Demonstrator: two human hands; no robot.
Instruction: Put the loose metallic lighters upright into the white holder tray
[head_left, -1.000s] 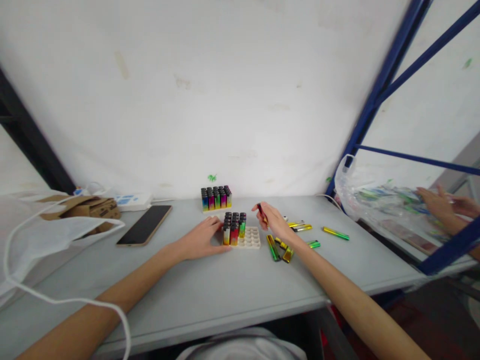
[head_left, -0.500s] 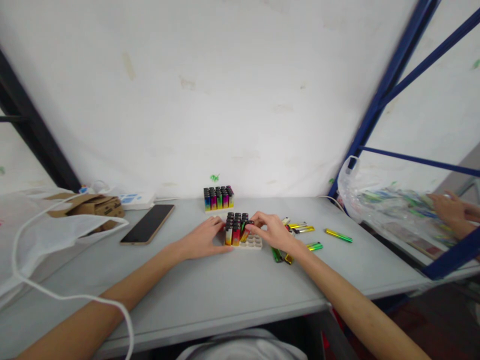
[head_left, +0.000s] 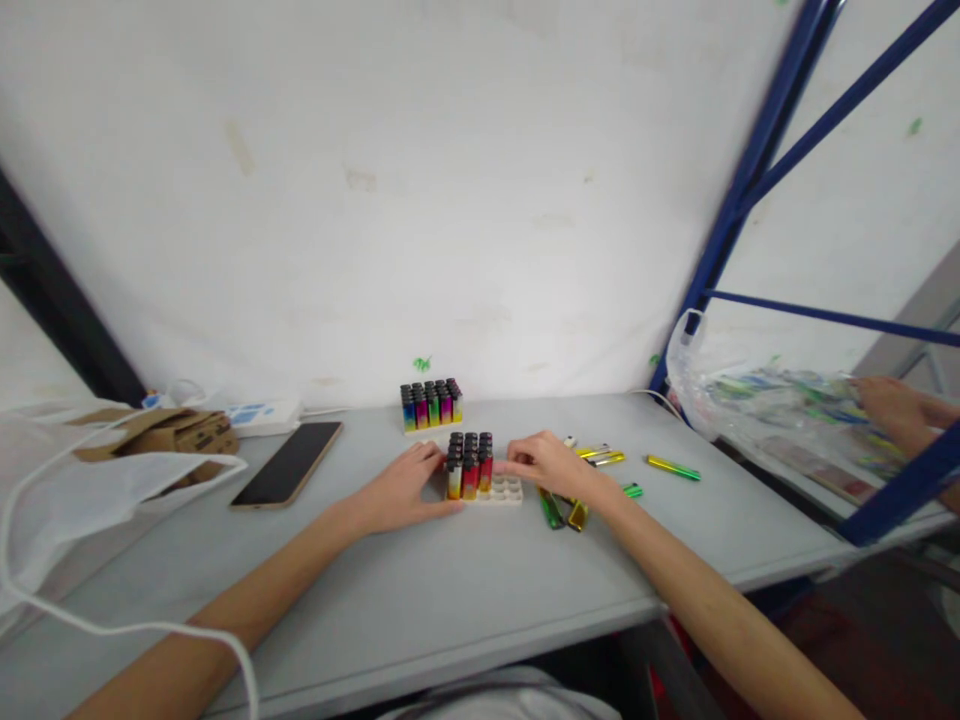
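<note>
Hands meet at a white plastic tray with round sockets (head_left: 504,490), lying on the grey tabletop (head_left: 465,590) I watch over from afar. My left hand (head_left: 401,487) lies flat against the tray's left edge, fingers loosely spread and pressed to the table, gripping nothing. My right hand (head_left: 551,466) reaches to the tray's right side, its fingers drawn together at the block of upright rainbow-coloured lighters with black caps (head_left: 469,464) that fills the tray's left half; whether those fingertips pinch a lighter I cannot tell. The tray's right sockets stand bare.

Just right of the tray, partly under my right wrist, lie loose metallic green and gold lighters (head_left: 564,511), with a slim yellow-green lighter (head_left: 673,467) farther right of the tray. Behind the tray, near the white wall, stands a second full tray of multicoloured lighters (head_left: 430,405). Well left of the tray lies a dark smartphone with a gold edge (head_left: 287,476), and beyond it a brown cardboard box (head_left: 169,432) and a white power strip (head_left: 259,412). Far right of the tray, past a blue metal frame (head_left: 750,180), another person's hand (head_left: 896,410) touches a clear plastic bag of lighters (head_left: 757,405).
</note>
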